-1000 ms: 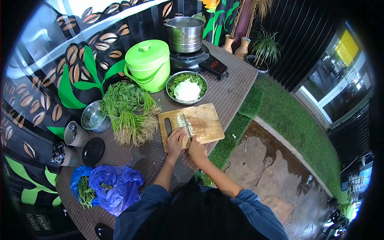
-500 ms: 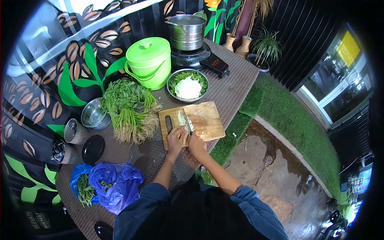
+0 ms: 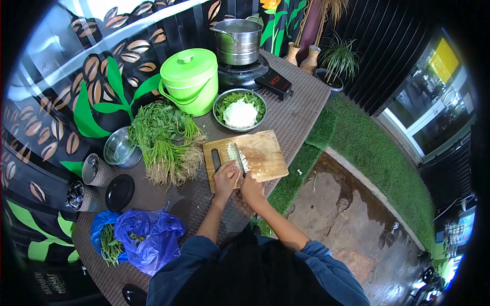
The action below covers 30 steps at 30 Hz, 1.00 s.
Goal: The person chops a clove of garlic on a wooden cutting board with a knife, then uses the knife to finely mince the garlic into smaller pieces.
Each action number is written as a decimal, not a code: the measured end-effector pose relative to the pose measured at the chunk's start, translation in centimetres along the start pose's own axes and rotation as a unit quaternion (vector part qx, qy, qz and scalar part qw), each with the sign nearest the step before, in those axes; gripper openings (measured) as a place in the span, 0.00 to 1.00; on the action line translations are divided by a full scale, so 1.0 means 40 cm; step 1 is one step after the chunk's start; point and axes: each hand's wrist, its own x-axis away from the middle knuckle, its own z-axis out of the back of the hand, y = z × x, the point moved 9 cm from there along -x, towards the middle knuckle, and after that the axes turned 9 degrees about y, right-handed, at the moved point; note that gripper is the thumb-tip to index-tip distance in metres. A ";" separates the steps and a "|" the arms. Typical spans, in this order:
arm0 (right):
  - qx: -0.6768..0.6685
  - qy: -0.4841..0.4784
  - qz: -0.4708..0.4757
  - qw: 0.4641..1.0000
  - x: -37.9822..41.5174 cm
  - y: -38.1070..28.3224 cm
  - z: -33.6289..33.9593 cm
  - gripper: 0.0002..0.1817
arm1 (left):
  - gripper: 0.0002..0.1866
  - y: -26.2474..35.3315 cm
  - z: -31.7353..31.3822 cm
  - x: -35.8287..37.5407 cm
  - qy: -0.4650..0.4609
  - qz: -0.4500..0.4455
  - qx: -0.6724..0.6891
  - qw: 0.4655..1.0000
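Note:
A wooden cutting board (image 3: pixel 270 153) lies before me with finely chopped white pieces (image 3: pixel 233 152) on it. My right hand (image 3: pixel 252 189) is closed round the handle of a knife (image 3: pixel 239 157), whose blade stands among the pieces. My left hand (image 3: pixel 225 177) is on the board just left of the blade, its fingers bent and drawn together. Whatever lies under those fingertips is hidden. Beyond the board sits a metal bowl (image 3: pixel 220 120) of cut greens (image 3: pixel 251 99) with a white mound (image 3: pixel 240 113) on top.
Left of the board lies a heap of rooted greens (image 3: pixel 168 137), beside a metal bowl (image 3: pixel 122 148). A green lidded bucket (image 3: pixel 189 81) and a pot (image 3: pixel 238 43) on a stove (image 3: pixel 240 74) stand at the back. Blue plastic bags (image 3: pixel 148 237) sit near left.
My right hand has drawn slightly back toward me with the knife. The left hand stays nearly in place beside the blade.

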 end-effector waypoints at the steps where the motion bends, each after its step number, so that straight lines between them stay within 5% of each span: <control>1: 0.010 0.010 -0.007 1.000 0.004 0.012 -0.013 0.19 | 0.20 -0.002 0.000 0.000 0.000 0.001 0.001 1.000; 30: 0.001 0.007 -0.014 1.000 -0.015 0.003 -0.024 0.21 | 0.19 -0.006 0.005 -0.005 0.000 0.008 0.009 1.000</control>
